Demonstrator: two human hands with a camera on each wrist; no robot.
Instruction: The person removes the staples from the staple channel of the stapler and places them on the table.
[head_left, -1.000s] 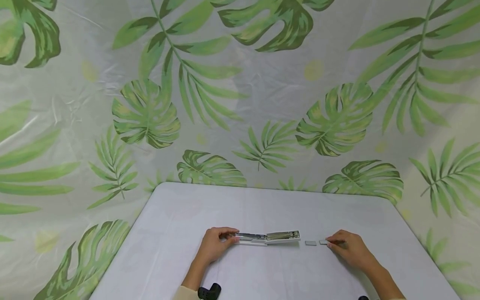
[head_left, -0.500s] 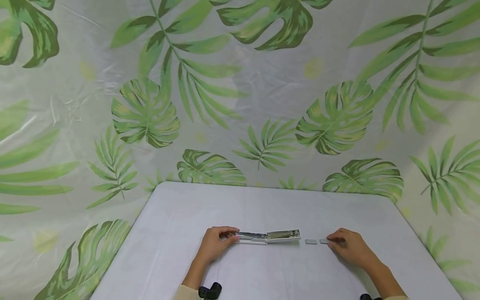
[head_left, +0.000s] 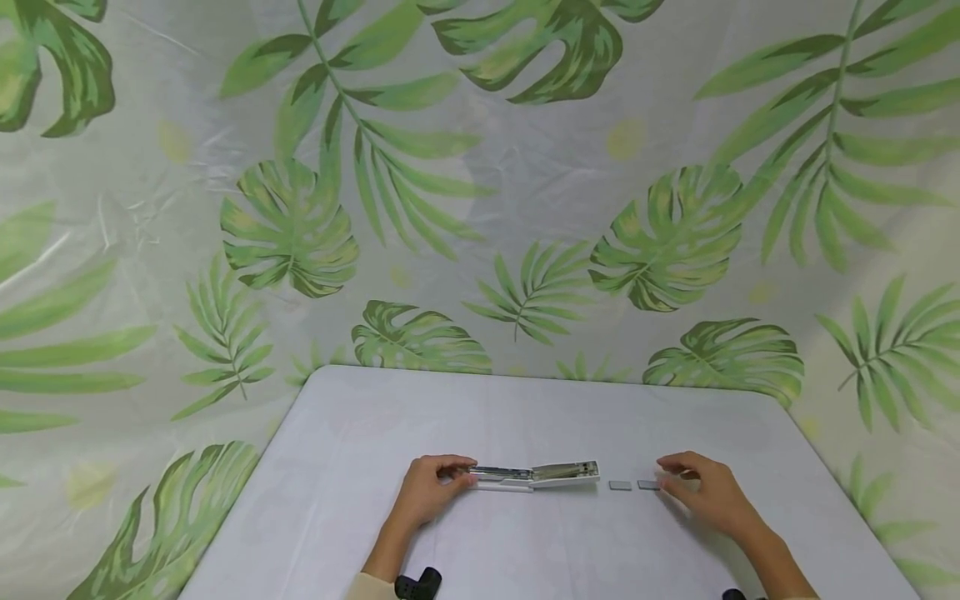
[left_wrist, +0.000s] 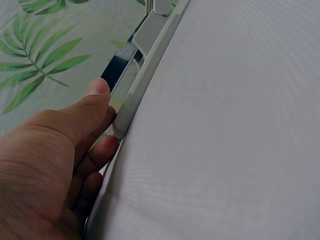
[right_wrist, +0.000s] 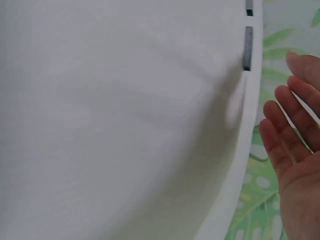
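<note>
A white stapler, swung wide so that its metal inside shows, lies on the white table. My left hand grips its left end between thumb and fingers. The left wrist view shows the thumb on the dark metal rail and fingers by the white base. Right of the stapler lie two small grey strips that look like staples, a nearer strip and a farther strip. Beside the farther one is my right hand, its fingers apart and holding nothing. In the right wrist view those fingers are loosely extended.
The white-covered table has rounded far corners. Behind it hangs a curtain printed with green leaves. A black device is worn on the left wrist.
My right hand has let go of the farther grey strip and spread its fingers, drawing slightly away. That strip now lies flat on the table. My left hand keeps its grip on the stapler.
</note>
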